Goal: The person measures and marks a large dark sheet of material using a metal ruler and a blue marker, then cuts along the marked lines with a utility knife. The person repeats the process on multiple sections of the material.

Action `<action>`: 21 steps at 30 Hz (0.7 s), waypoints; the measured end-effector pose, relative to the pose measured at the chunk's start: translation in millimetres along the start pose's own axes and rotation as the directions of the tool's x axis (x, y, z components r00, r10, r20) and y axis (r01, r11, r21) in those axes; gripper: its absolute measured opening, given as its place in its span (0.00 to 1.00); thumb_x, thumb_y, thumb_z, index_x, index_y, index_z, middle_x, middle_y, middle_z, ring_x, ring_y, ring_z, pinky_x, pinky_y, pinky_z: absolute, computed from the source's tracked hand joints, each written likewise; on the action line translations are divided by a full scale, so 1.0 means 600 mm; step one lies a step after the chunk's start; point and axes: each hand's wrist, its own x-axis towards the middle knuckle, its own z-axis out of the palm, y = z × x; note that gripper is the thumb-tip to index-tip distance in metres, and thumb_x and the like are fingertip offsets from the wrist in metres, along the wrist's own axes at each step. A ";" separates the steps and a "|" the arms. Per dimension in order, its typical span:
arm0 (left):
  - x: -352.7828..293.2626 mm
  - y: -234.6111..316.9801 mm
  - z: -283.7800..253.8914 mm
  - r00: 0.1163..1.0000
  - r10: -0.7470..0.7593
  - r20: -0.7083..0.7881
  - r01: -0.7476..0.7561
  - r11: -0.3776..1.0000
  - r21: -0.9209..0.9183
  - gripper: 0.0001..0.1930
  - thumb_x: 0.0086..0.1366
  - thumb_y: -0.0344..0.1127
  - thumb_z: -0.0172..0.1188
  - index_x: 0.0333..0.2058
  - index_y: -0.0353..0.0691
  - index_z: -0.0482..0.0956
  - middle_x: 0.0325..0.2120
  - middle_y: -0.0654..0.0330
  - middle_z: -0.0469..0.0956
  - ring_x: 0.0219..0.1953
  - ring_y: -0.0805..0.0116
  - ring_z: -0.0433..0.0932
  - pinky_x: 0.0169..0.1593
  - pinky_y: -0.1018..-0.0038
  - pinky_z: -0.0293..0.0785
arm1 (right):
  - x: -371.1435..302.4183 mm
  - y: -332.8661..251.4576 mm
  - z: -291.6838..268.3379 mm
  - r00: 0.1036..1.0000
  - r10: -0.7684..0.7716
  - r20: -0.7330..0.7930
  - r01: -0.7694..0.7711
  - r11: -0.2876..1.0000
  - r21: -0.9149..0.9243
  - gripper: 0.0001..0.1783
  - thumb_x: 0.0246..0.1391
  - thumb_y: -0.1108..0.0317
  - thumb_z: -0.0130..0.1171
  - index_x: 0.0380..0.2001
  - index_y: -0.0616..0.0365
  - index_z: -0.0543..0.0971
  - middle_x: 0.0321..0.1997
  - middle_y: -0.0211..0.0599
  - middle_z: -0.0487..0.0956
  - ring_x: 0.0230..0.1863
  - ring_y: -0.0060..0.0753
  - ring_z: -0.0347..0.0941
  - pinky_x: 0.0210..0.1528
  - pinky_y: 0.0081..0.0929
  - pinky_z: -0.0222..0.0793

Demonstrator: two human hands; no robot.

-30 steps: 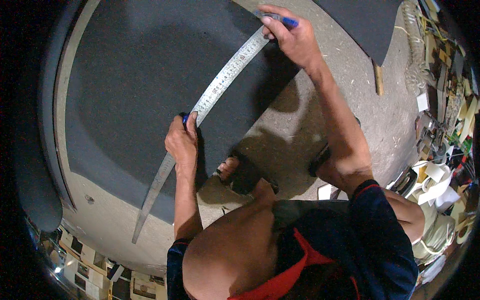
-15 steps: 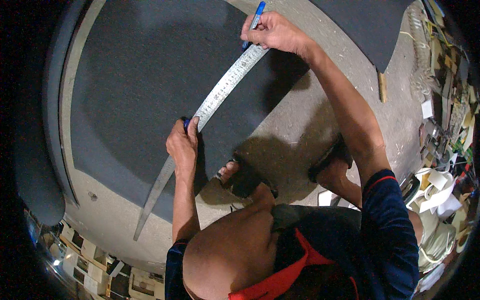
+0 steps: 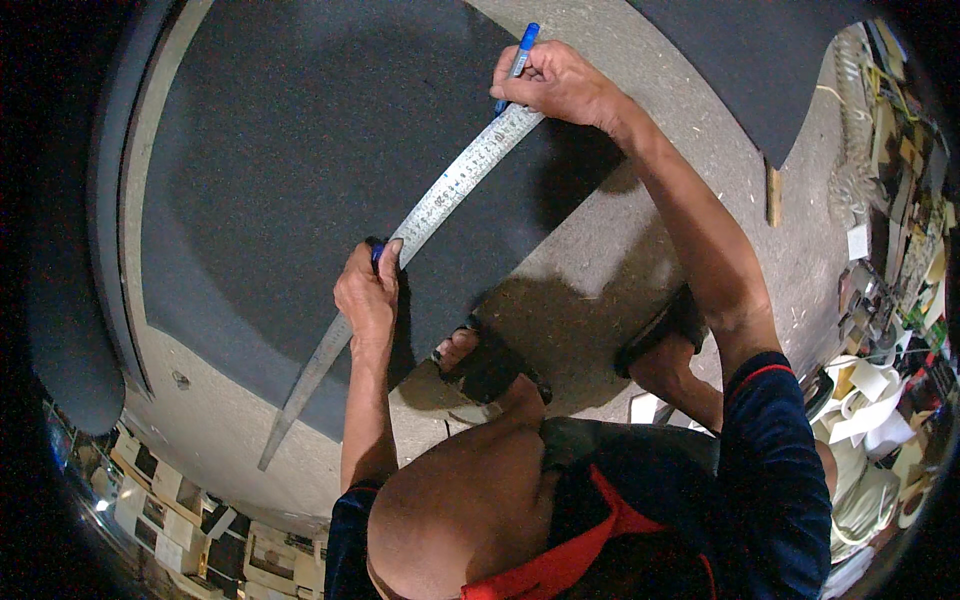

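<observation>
A long metal ruler [image 3: 462, 180] lies slantwise across a dark grey sheet [image 3: 280, 150], its near-left end past the sheet's edge over the floor. My left hand [image 3: 365, 295] is closed on the ruler around its middle, the thumb on top. A small blue piece [image 3: 377, 253] shows between its fingers; I cannot tell its kind. At the far end, my right hand [image 3: 560, 85] pinches a blue marker pen [image 3: 528, 42], held steeply with its tip down beside the ruler. The lower part of that hand is close to the ruler's far end.
My feet in dark sandals [image 3: 500, 365] stand at the sheet's near edge. Another dark sheet [image 3: 740, 70] lies at the upper right, with a wooden strip [image 3: 774, 197] under its corner. Scraps [image 3: 870, 400] pile up on the right. A dark roll [image 3: 75, 330] stands at left, boxes [image 3: 160, 510] below.
The whole view has shifted slightly. Both hands keep nearly the same places on the ruler, and the pen stays beside its far end.
</observation>
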 end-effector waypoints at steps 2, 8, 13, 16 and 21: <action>0.000 -0.004 0.006 1.000 -0.005 0.001 0.005 1.000 0.000 0.20 0.66 0.47 0.66 0.28 0.34 0.75 0.25 0.44 0.78 0.29 0.40 0.79 0.31 0.56 0.74 | 0.001 0.003 0.000 1.000 -0.017 -0.011 0.017 1.000 -0.027 0.11 0.60 0.59 0.63 0.28 0.52 0.79 0.21 0.24 0.75 0.23 0.18 0.66 0.28 0.26 0.64; -0.001 -0.005 0.005 0.999 0.018 -0.028 -0.018 1.000 0.007 0.21 0.66 0.47 0.66 0.27 0.34 0.73 0.24 0.44 0.77 0.28 0.42 0.79 0.30 0.57 0.74 | 0.001 -0.006 0.001 0.999 0.035 0.000 -0.035 0.998 -0.052 0.11 0.60 0.59 0.63 0.28 0.53 0.79 0.22 0.25 0.77 0.25 0.18 0.68 0.29 0.26 0.65; -0.001 -0.004 0.005 1.000 0.012 -0.020 -0.012 1.000 -0.009 0.21 0.66 0.47 0.66 0.26 0.34 0.73 0.24 0.44 0.77 0.27 0.42 0.79 0.30 0.57 0.73 | 0.000 -0.011 0.000 1.000 0.014 0.012 -0.014 0.999 -0.052 0.11 0.60 0.59 0.63 0.30 0.54 0.80 0.23 0.25 0.78 0.26 0.18 0.69 0.31 0.26 0.66; -0.001 -0.005 0.005 1.000 0.020 -0.022 -0.020 1.000 -0.008 0.21 0.66 0.47 0.66 0.26 0.34 0.73 0.24 0.44 0.76 0.27 0.42 0.79 0.30 0.57 0.73 | -0.003 -0.018 0.002 0.999 0.038 0.013 -0.037 0.999 -0.033 0.10 0.59 0.60 0.64 0.30 0.54 0.81 0.23 0.24 0.76 0.26 0.18 0.68 0.32 0.24 0.66; -0.001 -0.006 0.005 0.997 0.053 -0.048 -0.053 0.998 -0.017 0.21 0.66 0.47 0.66 0.27 0.34 0.73 0.24 0.44 0.76 0.27 0.41 0.78 0.30 0.57 0.73 | -0.011 -0.022 0.002 0.999 0.043 -0.012 -0.041 0.991 0.124 0.10 0.58 0.59 0.65 0.30 0.54 0.81 0.22 0.22 0.74 0.26 0.17 0.67 0.31 0.23 0.64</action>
